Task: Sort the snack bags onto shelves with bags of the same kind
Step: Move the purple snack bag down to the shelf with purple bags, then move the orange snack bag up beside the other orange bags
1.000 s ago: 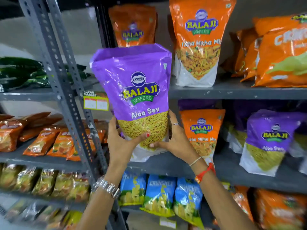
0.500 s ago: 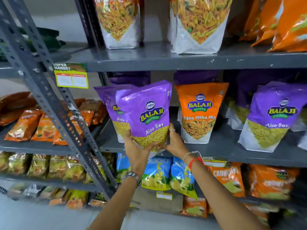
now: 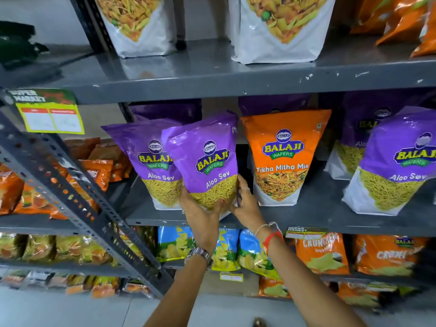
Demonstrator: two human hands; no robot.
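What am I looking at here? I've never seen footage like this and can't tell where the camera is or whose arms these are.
There is no machine: a person wears a camera on their head, looking forward and down, so the two bare arms coming up from below are their own. The left hand and right hand together hold a purple Aloo Sev bag, tilted, at the middle shelf of a grey metal rack. Just behind it on the left stands another Aloo Sev bag; to its right stands an orange Tikha Mitha Mix bag, then more purple bags. Other snack bags fill the shelves above and below.
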